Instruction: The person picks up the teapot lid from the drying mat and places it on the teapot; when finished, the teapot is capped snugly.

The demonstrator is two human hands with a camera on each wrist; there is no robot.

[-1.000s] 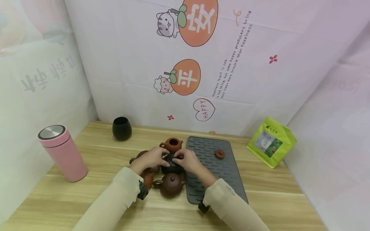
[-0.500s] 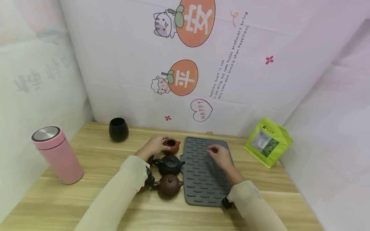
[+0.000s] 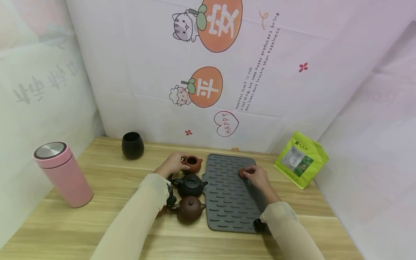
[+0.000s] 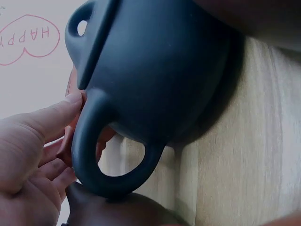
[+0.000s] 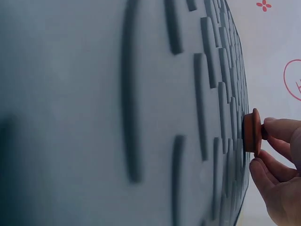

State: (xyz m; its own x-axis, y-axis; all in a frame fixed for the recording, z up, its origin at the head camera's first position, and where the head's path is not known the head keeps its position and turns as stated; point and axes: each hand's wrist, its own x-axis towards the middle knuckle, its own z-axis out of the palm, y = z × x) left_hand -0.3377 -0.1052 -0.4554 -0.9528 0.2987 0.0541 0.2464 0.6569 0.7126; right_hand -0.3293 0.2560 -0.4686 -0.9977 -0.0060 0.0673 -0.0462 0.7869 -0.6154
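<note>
My right hand (image 3: pixel 259 177) is over the grey ridged mat and pinches the knob of a small red-brown teapot lid (image 3: pixel 242 173). In the right wrist view the lid (image 5: pixel 252 133) stays at the mat's surface, thumb and fingers at its knob. My left hand (image 3: pixel 172 163) holds the lidless red-brown teapot (image 3: pixel 194 165) at its handle side. Seen from the left wrist, the black teapot (image 4: pixel 160 70) hides most of that red-brown one, with my thumb and fingers around its handle. The black teapot wears its lid and stands in front of the red-brown one.
A dark brown lidded teapot (image 3: pixel 190 210) stands nearest me, left of the mat (image 3: pixel 227 213). More teapots lie partly hidden under my left sleeve. Around them are a black cup (image 3: pixel 133 146), a pink thermos (image 3: pixel 66 177) and a green tea bag pouch (image 3: pixel 300 160).
Both hands have left the black teapot. My left hand moved back to the red-brown teapot, and my right hand moved right across the mat and took hold of the lid's knob.
</note>
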